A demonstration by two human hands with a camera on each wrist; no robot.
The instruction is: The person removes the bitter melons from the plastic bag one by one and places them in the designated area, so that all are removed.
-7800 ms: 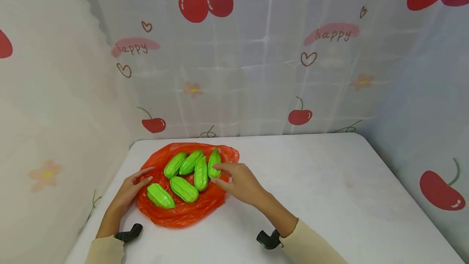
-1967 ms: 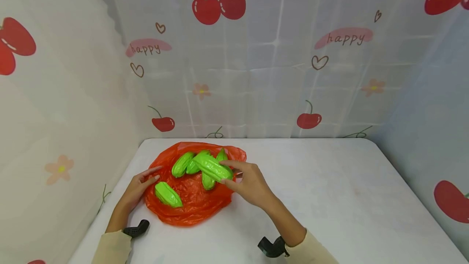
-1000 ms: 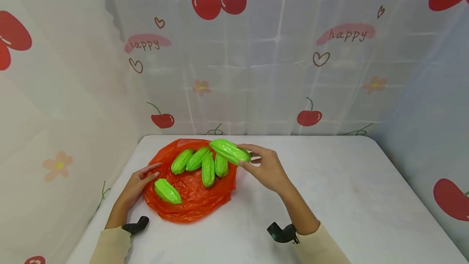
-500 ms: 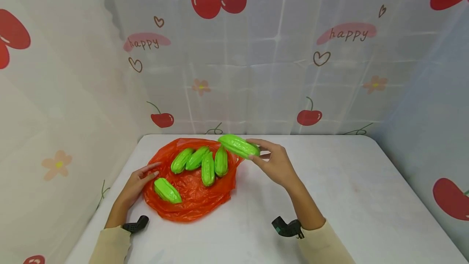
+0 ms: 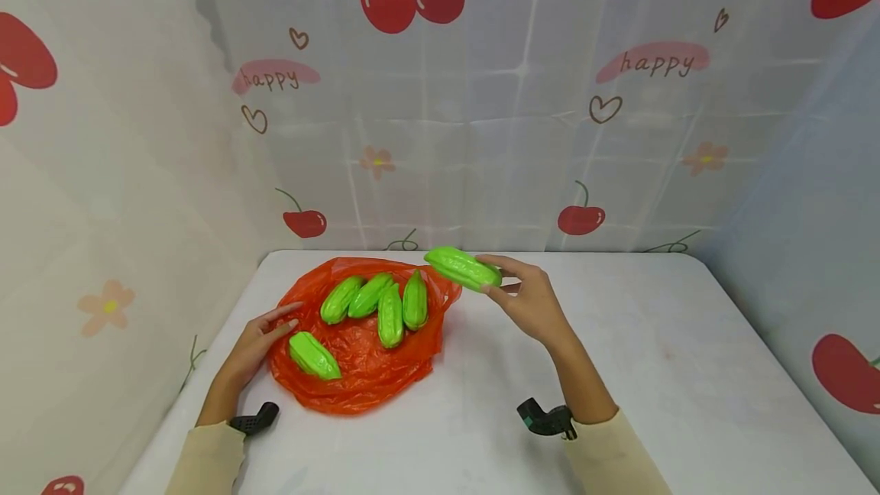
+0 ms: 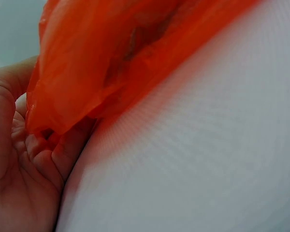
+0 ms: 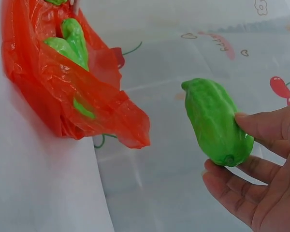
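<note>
In the head view my right hand [image 5: 525, 300] holds up a green ribbed gourd [image 5: 462, 269] by one end, between thumb and fingers. The right wrist view shows this gourd [image 7: 215, 121] well apart from the bag, its pointed end away from the hand. A red plastic bag [image 5: 357, 396] lies opened out on the left of the table, with several more green gourds [image 5: 389, 317] in it. My left hand [image 5: 250, 342] holds the bag's left edge; close up, the bag's rim [image 6: 72, 96] sits between thumb and fingers, which it partly hides.
A white table [image 5: 619, 357] carries the bag and stretches to the right. Behind it hangs a pale curtain [image 5: 495, 128] printed with cherries. Black wrist cameras [image 5: 546, 418] sit on both forearms.
My right hand has taken the front middle gourd from the bag, raised it and carried it right, past the bag's edge. The left hand stays at the bag's left edge.
</note>
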